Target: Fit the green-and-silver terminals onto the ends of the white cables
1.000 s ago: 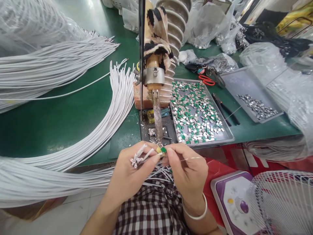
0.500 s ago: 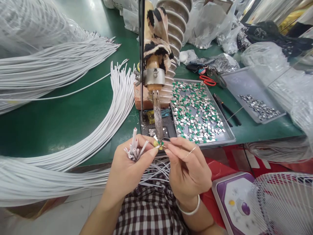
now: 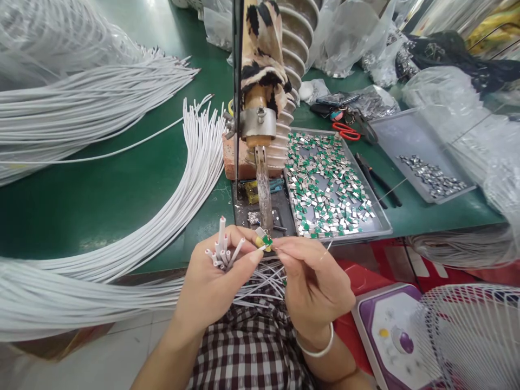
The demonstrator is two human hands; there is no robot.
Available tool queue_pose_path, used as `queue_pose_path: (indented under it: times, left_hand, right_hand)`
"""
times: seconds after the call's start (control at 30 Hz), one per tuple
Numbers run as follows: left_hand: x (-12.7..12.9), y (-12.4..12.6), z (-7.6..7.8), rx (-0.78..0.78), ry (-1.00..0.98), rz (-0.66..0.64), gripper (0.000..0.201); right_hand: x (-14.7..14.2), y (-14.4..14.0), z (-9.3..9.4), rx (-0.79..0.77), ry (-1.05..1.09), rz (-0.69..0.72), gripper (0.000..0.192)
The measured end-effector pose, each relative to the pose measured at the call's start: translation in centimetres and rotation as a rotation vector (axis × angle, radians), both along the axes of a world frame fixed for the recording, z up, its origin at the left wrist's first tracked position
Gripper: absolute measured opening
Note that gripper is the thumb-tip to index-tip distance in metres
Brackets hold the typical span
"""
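Note:
My left hand is closed around a bundle of white cables with cut ends pointing up. Between its thumb and fingers, a cable end meets a small connector with a green circuit board. A soldering iron hangs point-down from a clamp, its tip just above or at that board; I cannot tell if they touch. My right hand pinches a thin wire, apparently solder, whose end points at the board. Part of the connector is hidden by the left fingers.
A tray of green-and-silver connectors lies right of the iron. Behind it are red-handled scissors, pliers and a second tray with small metal parts. Long white cables spread leftward. A brick and ribbed hose stand behind; a fan is lower right.
The green board now shows more plainly below the iron tip. My right fingers have shifted slightly down and right, and the wire loop with them. My left hand keeps its hold.

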State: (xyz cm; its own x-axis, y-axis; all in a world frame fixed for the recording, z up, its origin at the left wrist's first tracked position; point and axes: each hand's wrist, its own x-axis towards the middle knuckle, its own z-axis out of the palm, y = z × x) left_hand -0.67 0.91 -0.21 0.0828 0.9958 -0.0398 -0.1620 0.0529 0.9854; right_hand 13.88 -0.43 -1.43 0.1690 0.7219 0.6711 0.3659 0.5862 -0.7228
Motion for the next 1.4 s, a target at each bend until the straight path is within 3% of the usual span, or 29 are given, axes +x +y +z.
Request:
queue_pose_path:
  times: [0.17,0.33,0.43,0.53,0.67,0.73,0.93,1.13,1.27,1.4]
  left_hand:
    - [0.3,-0.2,0.2,0.045,0.09,-0.007,0.017]
    - [-0.1,-0.7,0.0,0.102,0.18,-0.17,0.016]
    - [-0.9,-1.1,-0.4,0.134,0.239,-0.162,0.026]
    - [-1.3,-1.4,-0.6,0.151,0.276,-0.223,0.028]
    - [-1.0,-1.6,-0.3,0.177,0.4,-0.424,0.029]
    - [-0.7,-1.8,-0.2,0.182,0.408,-0.383,0.025]
    - [-0.4,-2.1,-0.3,0.248,0.303,-0.14,0.023]
    - [-0.3,-1.9,-0.2,0.214,0.339,-0.14,0.03]
    - [-0.2,-1.7,-0.5,0.237,0.321,-0.116,0.022]
    - [-0.4,-1.7,-1.1,0.286,0.255,-0.091,0.011]
  right_hand:
    - [-0.2,-0.1,-0.2,-0.114,0.004,-0.017,0.032]
    - [0.1,-0.1,0.3,-0.16,0.125,0.049,0.026]
    - [0.6,-0.3,0.8,-0.156,0.178,0.062,0.023]
    - [1.1,-0.6,1.4,-0.146,0.062,0.078,0.022]
    - [1.4,-0.6,2.1,-0.21,-0.155,0.287,0.012]
    - [1.5,-0.6,2.2,-0.222,-0.146,0.335,0.007]
    - [1.4,-0.5,1.9,-0.258,-0.004,0.273,0.006]
    - [1.8,-0.5,2.0,-0.299,0.05,0.332,0.024]
    - [2.0,-0.4,2.5,-0.435,0.037,0.334,0.018]
    - [2.1,-0.3,2.8,-0.525,-0.031,0.356,0.024]
